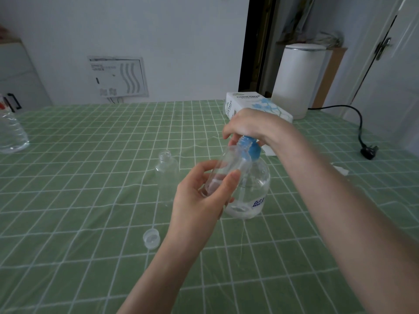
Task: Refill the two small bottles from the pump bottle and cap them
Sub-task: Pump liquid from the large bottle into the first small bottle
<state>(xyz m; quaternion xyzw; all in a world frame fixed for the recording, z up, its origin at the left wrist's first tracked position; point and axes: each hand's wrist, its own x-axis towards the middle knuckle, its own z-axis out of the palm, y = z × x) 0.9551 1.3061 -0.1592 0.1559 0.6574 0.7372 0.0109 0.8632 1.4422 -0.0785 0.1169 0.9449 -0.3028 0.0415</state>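
A clear pump bottle (pixel 254 189) with a blue pump top (pixel 318 152) stands mid-table, partly filled with clear liquid. My right hand (pixel 249 125) rests on top of the pump head, fingers curled over it. My left hand (pixel 204 196) holds a small clear bottle (pixel 223 168) tilted, its open mouth up by the pump's nozzle. A second small clear bottle (pixel 166 175) stands uncapped to the left. One clear cap (pixel 151 239) lies on the cloth in front of it. I see no second cap.
The table wears a green checked cloth (pixel 90 177). A tissue box (pixel 256 105) and a white appliance (pixel 297 80) stand at the back right, with a black cord and plug (pixel 368 152). A large clear bottle (pixel 11 132) stands at the left edge.
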